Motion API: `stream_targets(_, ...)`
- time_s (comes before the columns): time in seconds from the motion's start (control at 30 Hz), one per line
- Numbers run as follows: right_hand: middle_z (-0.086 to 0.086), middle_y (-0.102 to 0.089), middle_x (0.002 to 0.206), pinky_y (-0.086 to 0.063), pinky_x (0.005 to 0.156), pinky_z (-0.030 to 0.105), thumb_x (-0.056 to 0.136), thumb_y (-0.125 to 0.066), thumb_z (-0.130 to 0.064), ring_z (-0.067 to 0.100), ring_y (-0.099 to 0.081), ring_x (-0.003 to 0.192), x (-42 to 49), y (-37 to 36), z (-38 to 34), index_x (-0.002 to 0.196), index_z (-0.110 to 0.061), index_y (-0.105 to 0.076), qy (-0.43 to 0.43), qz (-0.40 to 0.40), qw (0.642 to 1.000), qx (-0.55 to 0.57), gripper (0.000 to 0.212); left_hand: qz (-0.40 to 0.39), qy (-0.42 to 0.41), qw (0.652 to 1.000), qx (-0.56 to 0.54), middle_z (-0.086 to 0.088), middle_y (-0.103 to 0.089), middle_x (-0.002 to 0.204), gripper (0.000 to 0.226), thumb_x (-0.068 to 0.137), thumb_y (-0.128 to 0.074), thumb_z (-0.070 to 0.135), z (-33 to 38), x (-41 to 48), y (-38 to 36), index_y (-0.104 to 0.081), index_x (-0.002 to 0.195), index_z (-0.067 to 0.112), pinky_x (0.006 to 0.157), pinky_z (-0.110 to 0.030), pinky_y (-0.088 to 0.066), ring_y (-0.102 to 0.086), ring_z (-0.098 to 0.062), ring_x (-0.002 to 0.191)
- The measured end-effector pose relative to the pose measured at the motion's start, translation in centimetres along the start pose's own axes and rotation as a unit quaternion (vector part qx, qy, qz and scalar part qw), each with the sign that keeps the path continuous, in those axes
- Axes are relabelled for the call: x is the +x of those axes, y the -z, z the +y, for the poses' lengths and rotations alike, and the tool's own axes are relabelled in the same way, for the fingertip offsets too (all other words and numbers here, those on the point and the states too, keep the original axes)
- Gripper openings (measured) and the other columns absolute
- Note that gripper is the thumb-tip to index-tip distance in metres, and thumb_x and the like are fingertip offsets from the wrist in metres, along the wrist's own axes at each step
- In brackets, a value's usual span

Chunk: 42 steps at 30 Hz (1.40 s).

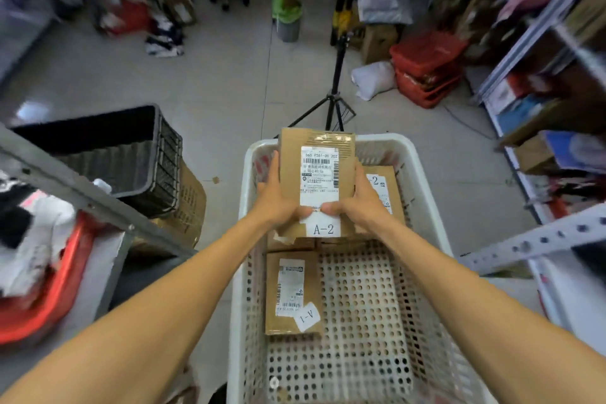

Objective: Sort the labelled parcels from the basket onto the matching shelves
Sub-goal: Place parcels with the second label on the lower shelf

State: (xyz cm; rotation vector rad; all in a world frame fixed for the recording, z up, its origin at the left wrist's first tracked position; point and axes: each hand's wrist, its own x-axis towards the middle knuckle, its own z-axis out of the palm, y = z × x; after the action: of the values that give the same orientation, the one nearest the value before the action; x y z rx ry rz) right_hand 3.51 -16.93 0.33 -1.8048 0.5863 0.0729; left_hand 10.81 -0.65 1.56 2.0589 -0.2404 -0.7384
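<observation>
Head camera looks steeply down (wide-angle) over the basket [242, 207].

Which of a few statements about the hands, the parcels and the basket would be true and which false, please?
1. Both the left hand and the right hand grip the A-2 parcel. True.
2. An A-1 parcel lies in the basket. True.
3. The basket is black. False: it is white.
4. The A-2 parcel is a grey plastic bag. False: it is brown cardboard.
</observation>
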Motion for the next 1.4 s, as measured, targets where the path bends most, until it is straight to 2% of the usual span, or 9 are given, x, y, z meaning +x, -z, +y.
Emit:
stream_targets(0.07,-0.006,-0.059,0.120,-0.049,0.092,0.030,0.065,-0.078,0.005,0.015,-0.056,0.114,-2.0,1.3,-3.0,0.124,-0.033,-0.030,0.030,0.002,1.000,0.006,0.086,0.006,-0.023,0.999,-0.022,-0.003,-0.032,0.152,0.132,0.059,-0.083,0.010,2.3,-2.1,1.2,0.007,0.152,0.033,0.112,-0.050,-0.032,-0.031,-0.024,0.139)
stream_targets(0.2,-0.008,-0.061,0.118,-0.048,0.098,0.039,0.064,-0.077,0.005,0.011,-0.059,0.111,-5.7,3.2,-8.0,0.125,-0.032,-0.029,0.097,0.007,0.995,0.001,0.086,0.019,-0.073,0.996,-0.039,-0.001,-0.050,0.137,0.129,0.050,-0.084,0.018,6.5,-6.1,3.8,-0.005,0.151,0.035,0.103,-0.047,-0.043,-0.048,-0.021,0.124)
stream_targets(0.33,-0.015,-0.060,0.108,-0.049,0.080,0.011,0.069,-0.074,0.010,-0.009,-0.058,0.094,-9.4,4.4,-12.6,0.131,-0.023,-0.029,0.141,0.025,0.990,0.016,0.084,0.014,-0.123,0.990,-0.065,0.006,-0.045,0.138,0.124,0.064,-0.080,-0.005,10.9,-10.3,6.3,-0.002,0.153,0.032,0.101,-0.031,-0.040,-0.043,-0.013,0.122)
stream_targets(0.47,-0.007,-0.063,0.117,-0.051,0.096,0.045,0.060,-0.078,0.004,0.011,-0.062,0.111,-13.1,5.0,-16.2,0.129,-0.033,-0.030,0.189,0.055,0.980,0.022,0.092,0.017,-0.190,0.980,-0.062,0.010,-0.043,0.137,0.123,0.067,-0.080,-0.005,14.0,-14.1,8.6,-0.001,0.153,0.033,0.100,-0.029,-0.040,-0.043,-0.008,0.119)
stream_targets(0.63,-0.008,-0.049,0.140,-0.042,0.106,0.040,0.057,-0.085,-0.009,0.013,-0.049,0.128,-19.0,5.3,-19.4,0.151,-0.030,-0.004,0.185,0.114,0.976,-0.001,0.126,0.005,-0.243,0.969,-0.038,0.017,-0.045,0.130,0.126,0.065,-0.084,0.004,16.2,-18.7,10.2,0.001,0.153,0.035,0.107,-0.040,-0.040,-0.047,-0.011,0.120)
stream_targets(0.77,-0.005,-0.038,0.151,-0.036,0.111,0.041,0.062,-0.084,-0.008,0.015,-0.041,0.134,-23.4,4.5,-19.9,0.152,-0.032,0.008,0.165,0.135,0.977,-0.026,0.131,-0.015,-0.270,0.962,-0.028,0.018,-0.041,0.131,0.127,0.066,-0.086,0.011,15.4,-22.3,10.4,0.004,0.152,0.035,0.109,-0.041,-0.039,-0.045,-0.008,0.120)
stream_targets(1.0,-0.005,-0.032,0.151,-0.028,0.114,0.033,0.067,-0.085,-0.010,0.011,-0.034,0.135,-31.7,4.4,-18.0,0.152,-0.031,0.012,0.153,0.163,0.974,-0.025,0.130,-0.048,-0.303,0.952,-0.004,0.020,-0.039,0.128,0.126,0.068,-0.084,0.007,14.9,-29.1,9.1,0.005,0.151,0.038,0.098,-0.027,-0.042,-0.047,-0.010,0.117)
stream_targets(1.13,-0.001,-0.028,0.155,-0.028,0.115,0.039,0.064,-0.088,-0.015,0.017,-0.033,0.139,-36.4,5.8,-17.5,0.151,-0.034,0.013,0.155,0.176,0.971,-0.035,0.135,-0.048,-0.320,0.946,0.007,0.004,-0.044,0.143,0.129,0.066,-0.086,0.011,15.4,-32.9,7.4,0.006,0.149,0.046,0.098,-0.031,-0.045,-0.048,-0.016,0.123)
stream_targets(1.4,0.002,-0.034,0.151,-0.034,0.112,0.047,0.064,-0.088,-0.015,0.022,-0.038,0.136,-47.8,8.4,-12.7,0.152,-0.036,0.007,0.156,0.240,0.958,-0.031,0.131,-0.074,-0.359,0.930,-0.002,0.017,-0.040,0.125,0.125,0.068,-0.082,-0.001,15.4,-42.5,0.4,0.002,0.151,0.041,0.074,-0.011,-0.048,-0.049,-0.009,0.111)
